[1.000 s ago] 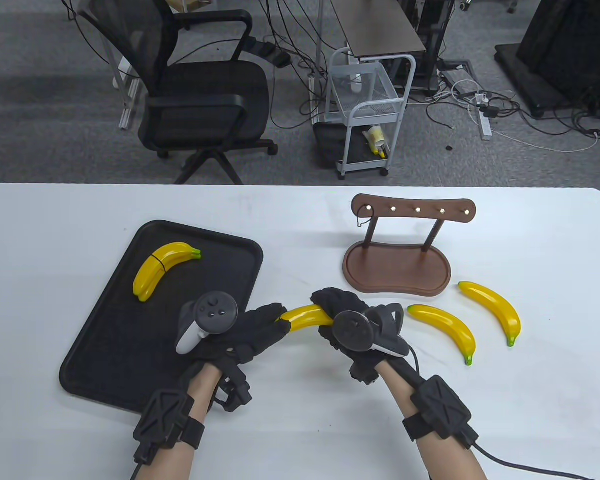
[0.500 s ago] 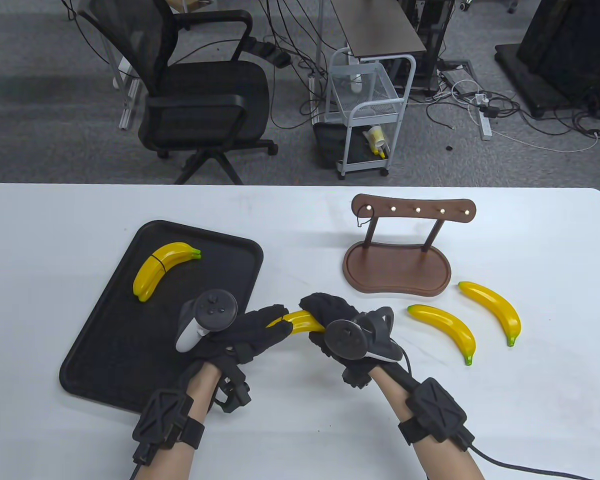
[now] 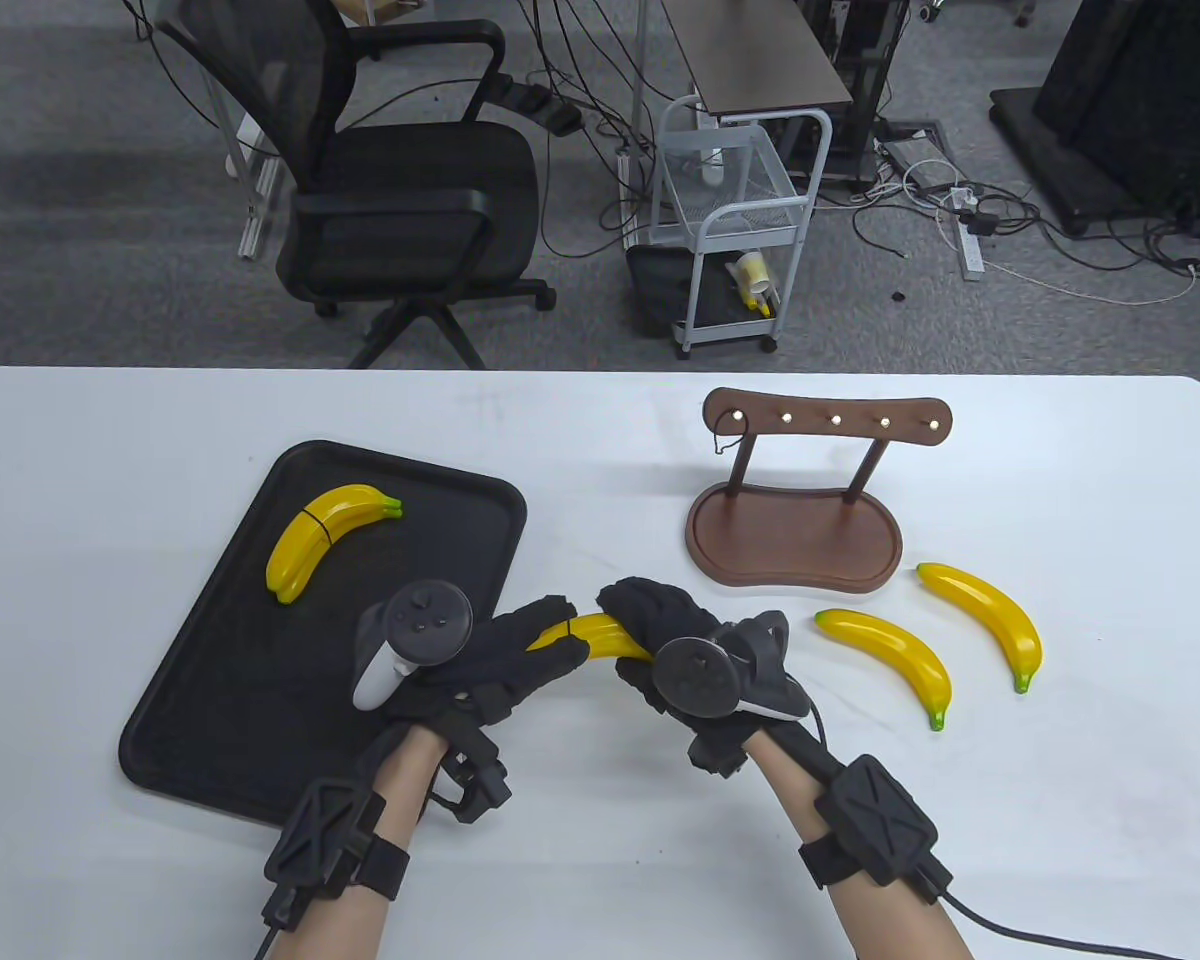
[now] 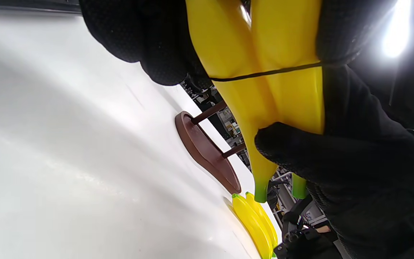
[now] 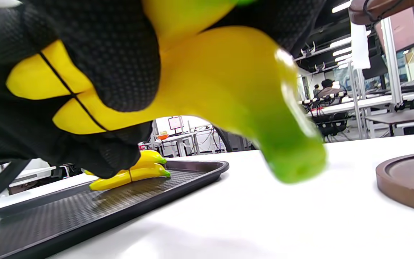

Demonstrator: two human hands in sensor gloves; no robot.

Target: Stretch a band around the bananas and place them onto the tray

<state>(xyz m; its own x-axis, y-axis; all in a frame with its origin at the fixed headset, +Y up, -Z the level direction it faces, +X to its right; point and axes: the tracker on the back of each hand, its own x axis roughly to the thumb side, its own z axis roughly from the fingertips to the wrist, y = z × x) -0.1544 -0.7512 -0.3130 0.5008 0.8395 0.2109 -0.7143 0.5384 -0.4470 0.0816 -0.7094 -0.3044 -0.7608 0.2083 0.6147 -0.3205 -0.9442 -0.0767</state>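
Both hands hold a pair of yellow bananas (image 3: 600,637) just above the table, right of the black tray (image 3: 210,700). My left hand (image 3: 520,650) grips the pair's left end, my right hand (image 3: 655,625) its right end. A thin black band (image 4: 264,73) crosses both bananas (image 4: 264,54) in the left wrist view; the band (image 5: 72,94) also shows beside my right fingers (image 5: 95,54). Another banded pair (image 3: 322,535) lies on the tray's far part. Two loose bananas (image 3: 890,660) (image 3: 990,620) lie on the table to the right.
A brown wooden stand (image 3: 795,530) with pegs stands behind the hands, a dark band (image 3: 725,432) hanging from its left peg. An office chair (image 3: 400,200) and a white cart (image 3: 735,230) stand on the floor beyond the white table (image 3: 610,850).
Both hands have carried the banana pair slightly left, toward the tray. The right hand has closed in on the left, so less banana shows between them.
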